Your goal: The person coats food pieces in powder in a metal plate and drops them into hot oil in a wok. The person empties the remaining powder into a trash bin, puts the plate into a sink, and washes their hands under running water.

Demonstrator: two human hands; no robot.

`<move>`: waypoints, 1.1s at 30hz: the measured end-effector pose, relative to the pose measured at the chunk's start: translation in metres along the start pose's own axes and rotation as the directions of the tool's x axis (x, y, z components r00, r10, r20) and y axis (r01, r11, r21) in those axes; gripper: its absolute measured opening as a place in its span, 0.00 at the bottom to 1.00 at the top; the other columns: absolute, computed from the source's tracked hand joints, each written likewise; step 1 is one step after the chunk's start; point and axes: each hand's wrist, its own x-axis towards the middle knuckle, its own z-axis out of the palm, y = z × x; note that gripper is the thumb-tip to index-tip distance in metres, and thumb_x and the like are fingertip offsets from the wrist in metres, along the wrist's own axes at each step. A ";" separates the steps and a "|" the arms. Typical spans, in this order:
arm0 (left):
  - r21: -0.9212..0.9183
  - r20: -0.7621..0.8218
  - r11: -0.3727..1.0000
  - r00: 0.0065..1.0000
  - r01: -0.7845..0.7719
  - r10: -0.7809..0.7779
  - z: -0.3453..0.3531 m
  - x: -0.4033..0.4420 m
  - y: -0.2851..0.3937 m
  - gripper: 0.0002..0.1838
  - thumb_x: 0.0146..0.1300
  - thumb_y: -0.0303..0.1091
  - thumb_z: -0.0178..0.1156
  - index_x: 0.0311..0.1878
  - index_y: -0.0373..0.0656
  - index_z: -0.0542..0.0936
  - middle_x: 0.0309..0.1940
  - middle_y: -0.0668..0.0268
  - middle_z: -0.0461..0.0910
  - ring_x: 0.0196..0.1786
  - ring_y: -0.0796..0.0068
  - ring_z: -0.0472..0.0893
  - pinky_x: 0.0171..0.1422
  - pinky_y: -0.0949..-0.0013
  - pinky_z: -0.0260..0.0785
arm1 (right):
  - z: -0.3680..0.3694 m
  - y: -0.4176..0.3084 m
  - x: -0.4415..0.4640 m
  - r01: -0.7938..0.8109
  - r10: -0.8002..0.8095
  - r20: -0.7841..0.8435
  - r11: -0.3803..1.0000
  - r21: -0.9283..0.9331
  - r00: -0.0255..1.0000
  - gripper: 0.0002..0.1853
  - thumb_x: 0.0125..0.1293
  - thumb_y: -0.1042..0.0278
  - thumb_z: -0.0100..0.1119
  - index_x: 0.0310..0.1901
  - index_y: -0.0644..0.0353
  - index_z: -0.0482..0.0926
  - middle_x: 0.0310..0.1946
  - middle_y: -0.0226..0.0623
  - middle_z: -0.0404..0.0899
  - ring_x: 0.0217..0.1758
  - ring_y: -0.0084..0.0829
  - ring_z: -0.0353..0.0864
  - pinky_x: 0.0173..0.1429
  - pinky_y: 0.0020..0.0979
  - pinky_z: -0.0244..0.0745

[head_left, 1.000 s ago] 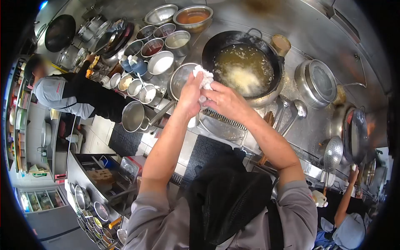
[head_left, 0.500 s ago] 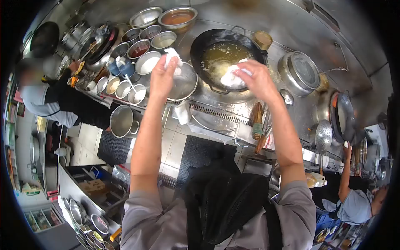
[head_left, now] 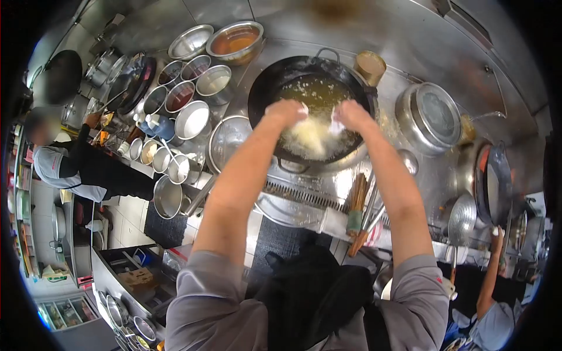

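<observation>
Both hands reach over a large black wok [head_left: 261, 86] of bubbling oil [head_left: 319, 93]. My left hand [head_left: 286, 112] is closed on a white cloth [head_left: 302, 112] at the wok's left side. On the right side, my right hand [head_left: 352, 115] is closed on another white cloth [head_left: 336, 121]. Pale, foamy food [head_left: 310, 136] fries in the oil between and just below the hands. The wok's near handle [head_left: 293, 168] shows, with neither hand on it.
Bowls of sauces and powders [head_left: 192, 120] and a strainer [head_left: 229, 140] stand left. A lidded pot [head_left: 430, 117], a brush [head_left: 356, 205] and a perforated ladle [head_left: 462, 217] lie right. One co-worker [head_left: 88, 169] stands left, another [head_left: 492, 324] lower right.
My hands, together beside the wok and then apart, have moved over the wok's left and right sides with the white cloths. The camera view has shifted.
</observation>
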 end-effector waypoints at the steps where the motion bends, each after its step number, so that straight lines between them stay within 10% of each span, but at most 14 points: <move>1: -0.025 0.047 0.999 0.998 0.030 -0.029 0.008 0.009 0.003 0.23 0.68 0.52 0.59 0.62 0.58 0.83 0.64 0.63 0.81 0.67 0.57 0.79 0.71 0.52 0.72 | 0.011 0.003 0.007 -0.036 0.035 0.029 0.999 0.002 0.999 0.11 0.66 0.62 0.64 0.45 0.57 0.88 0.50 0.54 0.84 0.55 0.52 0.85 0.62 0.48 0.79; 3: -0.053 -0.026 0.997 0.998 0.047 -0.049 0.038 0.039 -0.005 0.25 0.69 0.51 0.58 0.66 0.57 0.80 0.63 0.56 0.80 0.66 0.51 0.79 0.70 0.51 0.72 | 0.014 0.001 0.016 -0.106 0.104 0.121 0.994 0.006 0.987 0.12 0.66 0.67 0.63 0.50 0.53 0.88 0.54 0.51 0.84 0.60 0.50 0.83 0.65 0.47 0.78; 7: -0.088 -0.280 0.992 0.954 0.088 -0.110 0.028 0.047 0.000 0.26 0.69 0.43 0.60 0.69 0.53 0.76 0.60 0.51 0.77 0.64 0.48 0.78 0.67 0.51 0.73 | 0.027 0.012 0.048 -0.034 0.046 -0.199 0.997 0.063 0.979 0.24 0.64 0.75 0.60 0.61 0.44 0.84 0.62 0.51 0.77 0.64 0.54 0.79 0.70 0.45 0.74; 11: -0.211 -0.465 0.974 0.885 -0.085 -0.024 -0.002 0.040 -0.025 0.24 0.68 0.37 0.61 0.68 0.50 0.76 0.60 0.52 0.75 0.63 0.48 0.78 0.66 0.52 0.73 | 0.001 0.023 0.053 0.157 -0.141 -0.628 0.987 -0.030 0.765 0.21 0.63 0.76 0.62 0.59 0.52 0.84 0.60 0.57 0.77 0.65 0.55 0.77 0.70 0.48 0.73; 15: -0.138 -0.789 0.952 0.611 -0.275 0.062 -0.064 -0.065 -0.036 0.23 0.68 0.36 0.63 0.66 0.48 0.77 0.58 0.54 0.77 0.62 0.50 0.77 0.67 0.53 0.72 | -0.084 -0.068 -0.028 0.141 -0.202 -0.786 0.979 -0.147 0.585 0.15 0.68 0.72 0.63 0.56 0.56 0.85 0.61 0.52 0.78 0.65 0.52 0.77 0.71 0.44 0.70; 18: -0.093 -0.910 0.966 0.415 -0.242 0.017 -0.083 -0.202 -0.053 0.21 0.66 0.36 0.65 0.61 0.45 0.79 0.55 0.56 0.79 0.62 0.53 0.76 0.68 0.55 0.71 | -0.100 -0.172 -0.093 0.411 -0.213 -0.822 0.911 0.027 0.528 0.14 0.73 0.70 0.62 0.56 0.63 0.84 0.58 0.46 0.82 0.60 0.41 0.82 0.65 0.38 0.75; 25: -0.378 -0.914 0.892 0.049 0.249 -0.402 0.043 -0.588 -0.095 0.24 0.58 0.31 0.70 0.59 0.45 0.79 0.57 0.55 0.77 0.62 0.49 0.76 0.66 0.53 0.71 | 0.014 -0.437 -0.183 0.826 -0.700 -0.442 0.440 0.352 0.561 0.11 0.74 0.77 0.59 0.55 0.67 0.83 0.57 0.42 0.80 0.58 0.34 0.81 0.58 0.31 0.77; 30: -0.757 -0.627 0.377 -0.433 0.533 -0.647 0.200 -0.854 -0.054 0.27 0.59 0.30 0.69 0.63 0.40 0.76 0.58 0.49 0.77 0.64 0.47 0.75 0.70 0.53 0.67 | 0.130 -0.640 -0.313 0.806 -0.973 -0.013 0.184 0.563 0.231 0.12 0.69 0.77 0.64 0.53 0.65 0.84 0.56 0.44 0.80 0.54 0.35 0.83 0.55 0.32 0.81; 33: -0.873 -0.377 -0.076 -0.768 0.481 -0.518 0.291 -0.967 -0.013 0.35 0.60 0.32 0.68 0.68 0.31 0.67 0.61 0.40 0.73 0.65 0.39 0.72 0.72 0.50 0.65 | 0.197 -0.746 -0.406 0.723 -0.978 0.164 0.021 0.690 -0.128 0.19 0.68 0.76 0.65 0.60 0.62 0.80 0.55 0.45 0.79 0.50 0.37 0.85 0.53 0.34 0.83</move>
